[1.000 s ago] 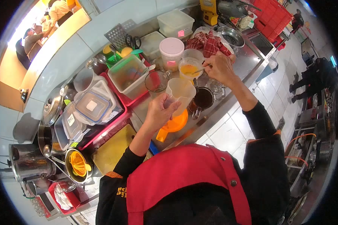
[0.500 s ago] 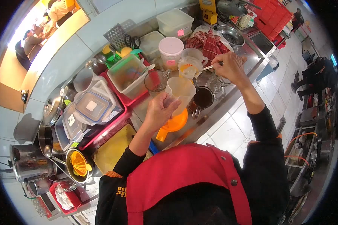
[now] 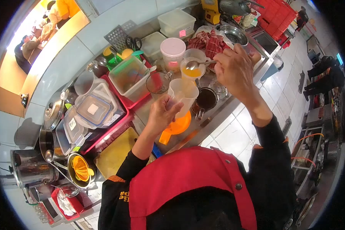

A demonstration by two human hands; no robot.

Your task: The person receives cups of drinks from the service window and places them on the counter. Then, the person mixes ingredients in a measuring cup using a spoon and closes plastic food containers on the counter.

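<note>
My left hand (image 3: 161, 114) is closed around a translucent plastic jug (image 3: 184, 96), tilted slightly over the counter. In my right hand (image 3: 235, 72) is a metal spoon (image 3: 193, 64), its bowl above a clear cup with yellow-orange contents (image 3: 193, 73). Whether the spoon touches those contents I cannot tell. Close to the jug stand a glass mug of dark liquid (image 3: 206, 99) and a clear glass mug (image 3: 157, 82). Beneath my left hand lies an orange plastic utensil with a handle (image 3: 179, 125); the jug and fingers partly hide it.
A pink-lidded tub (image 3: 173, 48) and a red checked cloth (image 3: 214, 45) sit behind the cups. To the left are a red tray (image 3: 122, 100) with plastic boxes, a yellow cutting board (image 3: 118, 152) and an orange juicer (image 3: 81, 167). Another person (image 3: 320, 78) stands far right.
My right hand has come nearer the camera, and the spoon has risen from inside the clear cup to above it. The left hand and its jug are nearly still.
</note>
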